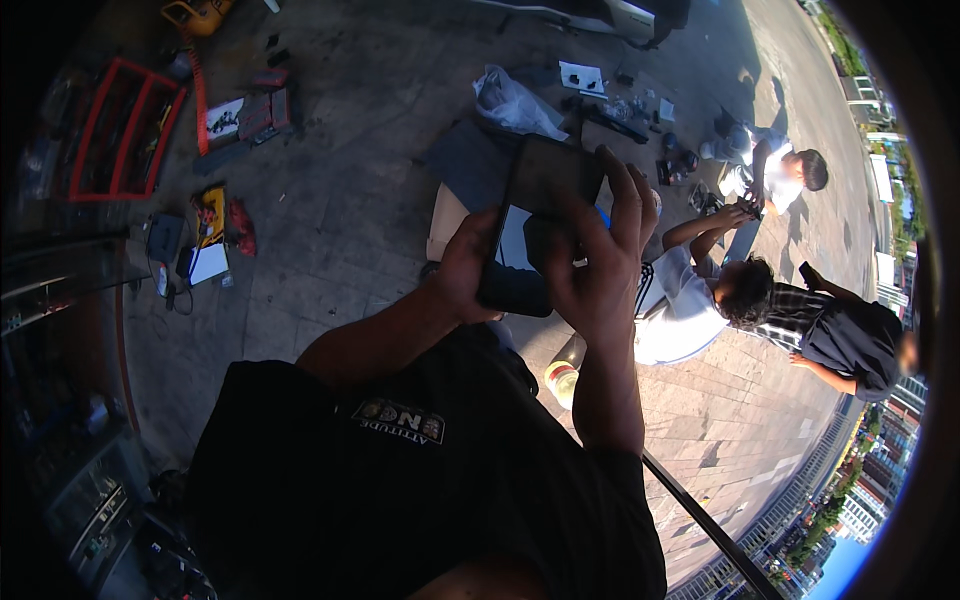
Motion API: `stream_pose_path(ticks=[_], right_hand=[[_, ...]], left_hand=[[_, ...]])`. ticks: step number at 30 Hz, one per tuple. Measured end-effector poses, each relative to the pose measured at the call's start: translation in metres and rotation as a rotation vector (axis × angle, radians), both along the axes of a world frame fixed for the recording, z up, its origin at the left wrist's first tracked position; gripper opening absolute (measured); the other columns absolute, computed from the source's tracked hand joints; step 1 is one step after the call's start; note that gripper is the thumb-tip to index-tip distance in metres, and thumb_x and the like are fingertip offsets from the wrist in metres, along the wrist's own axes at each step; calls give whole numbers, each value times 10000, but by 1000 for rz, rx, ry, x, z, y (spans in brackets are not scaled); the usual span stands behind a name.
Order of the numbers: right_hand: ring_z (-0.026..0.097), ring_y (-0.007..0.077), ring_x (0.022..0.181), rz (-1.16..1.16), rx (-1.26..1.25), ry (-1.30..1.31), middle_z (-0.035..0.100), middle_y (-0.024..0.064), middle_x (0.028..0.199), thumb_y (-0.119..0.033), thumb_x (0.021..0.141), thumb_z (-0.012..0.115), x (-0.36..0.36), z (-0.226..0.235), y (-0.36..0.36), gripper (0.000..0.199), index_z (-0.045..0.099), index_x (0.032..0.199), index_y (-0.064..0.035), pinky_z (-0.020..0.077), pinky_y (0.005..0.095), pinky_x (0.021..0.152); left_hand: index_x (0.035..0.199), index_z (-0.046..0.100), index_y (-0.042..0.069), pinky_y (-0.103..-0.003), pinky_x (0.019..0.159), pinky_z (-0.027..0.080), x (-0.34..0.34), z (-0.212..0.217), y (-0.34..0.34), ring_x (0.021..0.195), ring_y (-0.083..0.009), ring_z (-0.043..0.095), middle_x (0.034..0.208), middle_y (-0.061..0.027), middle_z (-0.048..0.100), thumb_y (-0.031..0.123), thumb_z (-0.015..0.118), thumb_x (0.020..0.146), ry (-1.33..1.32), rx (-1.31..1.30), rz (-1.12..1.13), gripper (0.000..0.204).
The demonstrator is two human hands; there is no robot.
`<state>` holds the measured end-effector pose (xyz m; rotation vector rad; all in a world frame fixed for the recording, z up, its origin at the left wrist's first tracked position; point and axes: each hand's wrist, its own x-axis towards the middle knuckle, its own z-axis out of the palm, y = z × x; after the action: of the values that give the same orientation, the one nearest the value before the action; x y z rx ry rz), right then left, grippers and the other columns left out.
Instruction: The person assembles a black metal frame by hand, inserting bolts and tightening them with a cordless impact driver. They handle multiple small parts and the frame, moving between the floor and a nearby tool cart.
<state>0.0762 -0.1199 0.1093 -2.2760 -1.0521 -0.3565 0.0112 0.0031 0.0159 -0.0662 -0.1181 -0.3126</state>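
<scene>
A dark smartphone (541,168) is held upright in front of my chest, its screen partly pale and partly dark. My left hand (465,262) is closed around the phone's left edge, with the thumb along its side. Over the right half of the screen is my right hand (602,255), its fingers apart and bent toward the glass. One right finger reaches the phone's upper right corner; whether the others touch the screen I cannot tell. The fingers of my left hand behind the phone are hidden.
A clear plastic bag (515,102) and small parts lie on the paved floor beyond the phone. On the left are a red-framed rack (125,130), an open toolbox (263,115) and a yellow case (210,218). People (690,300) are at the right. A jar (562,382) stands near my right forearm.
</scene>
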Motion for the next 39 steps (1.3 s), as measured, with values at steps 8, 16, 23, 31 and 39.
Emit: stream_pose_path(ticks=[8, 16, 23, 31, 39], right_hand=[[305, 441, 1288, -20, -41, -37, 399, 178, 1389, -68, 677, 644, 10, 13, 19, 394, 679, 1064, -134, 307, 517, 1030], [301, 414, 1306, -120, 29, -69, 434, 189, 1363, -47, 655, 564, 2, 16, -6, 432, 678, 1068, -100, 284, 491, 1054], [296, 411, 1308, -122, 28, 1, 423, 189, 1371, -42, 676, 554, -13, -2, -24, 392, 682, 1044, -91, 297, 498, 1039], [307, 419, 1300, -131, -18, 30, 426, 196, 1359, -72, 685, 584, -24, -9, -28, 364, 689, 1034, -86, 299, 507, 1034], [320, 422, 1294, -85, -38, 29, 440, 198, 1359, -41, 697, 562, -20, -1, -19, 402, 687, 1072, -113, 270, 502, 1059]], left_hand=[[1295, 462, 52, -391, 740, 574, -4, -9, -3, 1003, -246, 640, 1195, -142, 582, 444, 281, 960, 140, 52, 20, 547], [1341, 391, 13, -443, 819, 569, -2, -5, 3, 1112, -316, 583, 1239, -219, 525, 392, 390, 971, -122, 241, 251, 529], [1358, 378, -14, -487, 839, 546, 11, 3, 9, 1094, -387, 579, 1245, -255, 521, 442, 252, 974, -347, 499, 440, 609], [1344, 409, -8, -493, 848, 535, 18, 1, 6, 1089, -375, 587, 1240, -217, 549, 457, 269, 969, -169, -179, 77, 614], [1301, 469, 5, -429, 889, 525, 14, -4, 3, 1066, -295, 617, 1215, -180, 582, 432, 296, 976, -32, -91, 60, 563]])
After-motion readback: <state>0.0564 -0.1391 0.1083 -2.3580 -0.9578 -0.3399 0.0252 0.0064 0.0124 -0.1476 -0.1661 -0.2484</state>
